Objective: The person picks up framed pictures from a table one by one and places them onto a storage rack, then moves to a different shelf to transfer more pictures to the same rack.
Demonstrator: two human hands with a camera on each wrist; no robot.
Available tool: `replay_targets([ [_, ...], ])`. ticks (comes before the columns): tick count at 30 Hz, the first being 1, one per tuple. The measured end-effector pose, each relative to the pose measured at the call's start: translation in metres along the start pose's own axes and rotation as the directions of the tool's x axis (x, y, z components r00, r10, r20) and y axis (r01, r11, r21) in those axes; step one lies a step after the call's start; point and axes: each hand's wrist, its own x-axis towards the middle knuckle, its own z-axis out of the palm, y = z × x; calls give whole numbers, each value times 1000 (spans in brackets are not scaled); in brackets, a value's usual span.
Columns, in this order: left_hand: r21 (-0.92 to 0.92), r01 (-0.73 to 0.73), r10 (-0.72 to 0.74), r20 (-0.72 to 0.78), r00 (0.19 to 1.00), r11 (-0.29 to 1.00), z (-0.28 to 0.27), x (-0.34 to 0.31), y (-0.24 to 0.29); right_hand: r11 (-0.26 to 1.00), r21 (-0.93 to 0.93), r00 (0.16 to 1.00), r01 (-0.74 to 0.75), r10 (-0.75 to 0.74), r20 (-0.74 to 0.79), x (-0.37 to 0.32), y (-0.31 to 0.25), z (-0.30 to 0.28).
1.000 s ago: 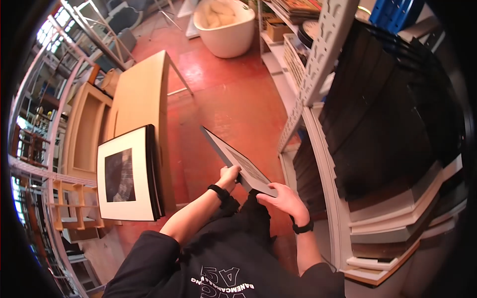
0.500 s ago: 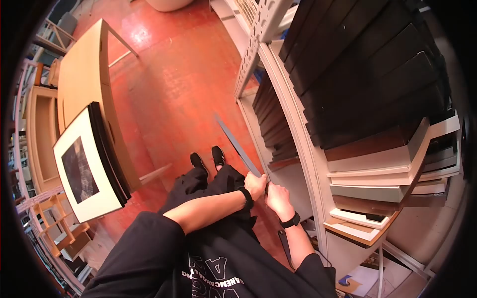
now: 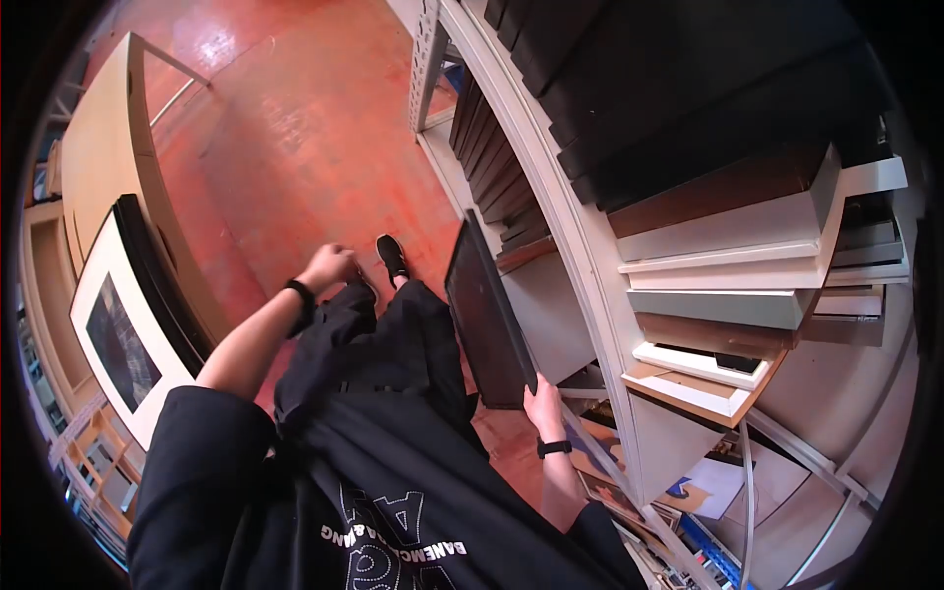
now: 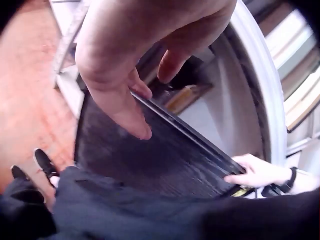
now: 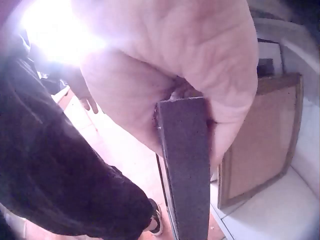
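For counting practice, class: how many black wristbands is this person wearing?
2: left wristband, over the red floor; right wristband, below the right hand gripping the dark frame.

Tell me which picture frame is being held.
The dark frame, gripped at its corner by the right hand; the white-matted one leans against the table, untouched.

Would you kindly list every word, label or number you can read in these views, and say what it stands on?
"BANEMC": start of a small white line on the black shirt; the rest is too blurred to read.
"A": large outlined letter beside it; its neighbours are unreadable.
The dark frame in the right hand and the white-matted picture show no text.
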Motion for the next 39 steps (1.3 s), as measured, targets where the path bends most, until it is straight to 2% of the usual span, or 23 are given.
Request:
replay_targets([
  [1, -93, 24, -32, -95, 995, 995, -27, 3, -23, 998, 31, 999, -50, 49, 5, -11, 6, 0],
  [2, -69, 36, -47, -167, 985, 997, -56, 12, -54, 993, 62, 995, -99, 99, 11, -22, 12, 1],
  [4, -129, 91, -120, -244, 962, 987, -94, -5, -80, 989, 50, 990, -143, 143, -8, -44, 20, 1],
  [6, -134, 178, -207, -247, 947, 975, -129, -11, -123, 981, 133, 982, -139, 154, -107, -66, 37, 3],
  [8, -118, 257, -279, -246, 928, 959, -141, -29, -142, 971, 140, 974, -195, 208, -85, -80, 53, 8],
  [11, -124, 294, -315, -229, 921, 948, -135, -58, -147, 947, 218, 966, -236, 252, -49, -95, 76, 7],
  [14, -185, 253, -288, -196, 938, 950, -128, -71, -147, 928, 202, 944, -313, 327, -39, -101, 77, -6],
  [18, -196, 205, -243, -193, 951, 959, -121, -71, -139, 931, 203, 943, -304, 325, -76, -94, 121, -6],
  [19, -187, 189, -225, -197, 954, 964, -121, -68, -137, 913, 327, 950, -244, 293, -111, -89, 138, -1],
  [20, -188, 192, -228, -196, 954, 963, -122, -66, -134, 890, 313, 929, -331, 365, -56, -83, 157, 3],
  [22, -183, 169, -202, -184, 962, 969, -125, -62, -122, 833, 452, 918, -319, 391, -73, -68, 163, 0],
  [24, -172, 154, -188, -203, 961, 973, -127, -63, -111, 770, 507, 868, -388, 490, -79, -51, 170, -1],
  [26, -175, 89, -128, -227, 965, 980, -129, -66, -100, 744, 563, 860, -360, 498, -109, -31, 177, 0],
  [28, -171, 77, -117, -244, 963, 982, -131, -76, -90, 774, 598, 818, -207, 473, -328, 0, 236, 37],
  [29, -175, 61, -104, -248, 963, 983, -132, -81, -87, 674, 660, 757, -332, 608, -241, 12, 228, 33],
  [30, -178, 47, -92, -252, 963, 983, -133, -87, -86, 785, 513, 757, -348, 558, -340, 18, 171, 4],
  [32, -165, 66, -111, -277, 954, 984, -139, -97, -91, 574, 700, 704, -425, 696, -142, 49, 132, -15],
  [33, -153, 90, -132, -292, 947, 984, -142, -104, -95, 568, 701, 709, -430, 694, -128, 63, 211, 30],
  [34, -145, 101, -141, -301, 943, 984, -144, -112, -98, 438, 879, 796, 190, 455, -399, 117, 266, 74],
  [35, -150, 112, -156, -321, 934, 982, -145, -120, -102, 429, 886, 800, 175, 462, -382, 121, 214, 52],
  [36, -154, 120, -166, -339, 926, 981, -147, -126, -104, 757, 470, 709, -454, 626, -324, 135, 143, 19],
  [37, -192, 128, -189, -345, 919, 973, -150, -132, -111, 747, 475, 707, -464, 636, -309, 154, 136, 32],
  [39, -191, 144, -208, -379, 902, 971, -148, -146, -115, 804, 438, 662, -402, 585, -469, 190, 138, 68],
])
